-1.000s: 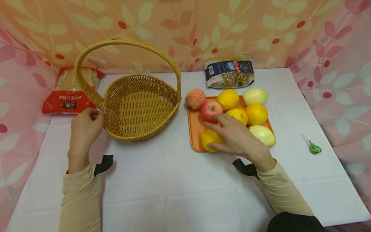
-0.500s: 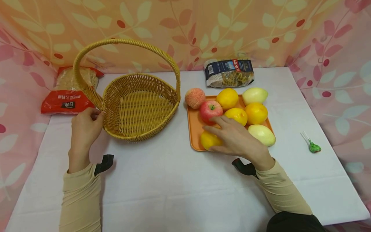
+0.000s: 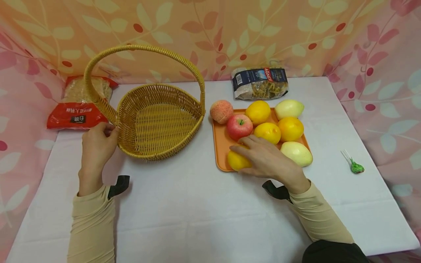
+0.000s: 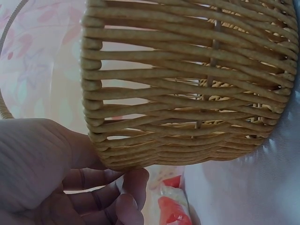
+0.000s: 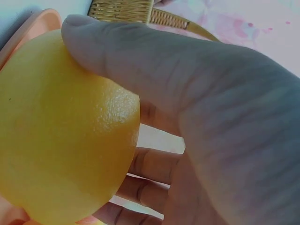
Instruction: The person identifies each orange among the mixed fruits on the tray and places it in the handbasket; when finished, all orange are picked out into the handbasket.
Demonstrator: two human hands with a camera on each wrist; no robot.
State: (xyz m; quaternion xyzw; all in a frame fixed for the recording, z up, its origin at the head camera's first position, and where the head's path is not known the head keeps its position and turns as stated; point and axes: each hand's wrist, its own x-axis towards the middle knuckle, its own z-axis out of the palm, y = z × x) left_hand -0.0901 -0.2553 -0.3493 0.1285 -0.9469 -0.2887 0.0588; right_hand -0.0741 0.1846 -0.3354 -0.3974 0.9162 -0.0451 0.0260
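Note:
My left hand (image 3: 99,142) pinches the rim of a woven wicker basket (image 3: 161,126) at its left end, by the foot of the tall handle. In the left wrist view, the thumb and fingertips meet at the basket's edge. On the right, my right hand (image 3: 268,159) grips a yellow lemon (image 3: 237,160) at the front of an orange tray (image 3: 222,149). Its thumb lies along the lemon's near side, with fingers curled round the other side in the right wrist view. A red apple (image 3: 239,127) and another lemon (image 3: 268,133) lie just behind that hand.
The tray also bears a yellow fruit (image 3: 291,129), pale green oval fruits (image 3: 297,153) and a lemon (image 3: 258,112); a fuzzy peach (image 3: 222,111) sits at its corner. Pasta bag (image 3: 260,84) behind, red-and-clear bag (image 3: 77,109) at left, green-wrapped lollipops (image 3: 356,167) at right.
My right hand has lowered slightly and its fingers and thumb have closed round the front lemon. My left hand and the basket have stayed put.

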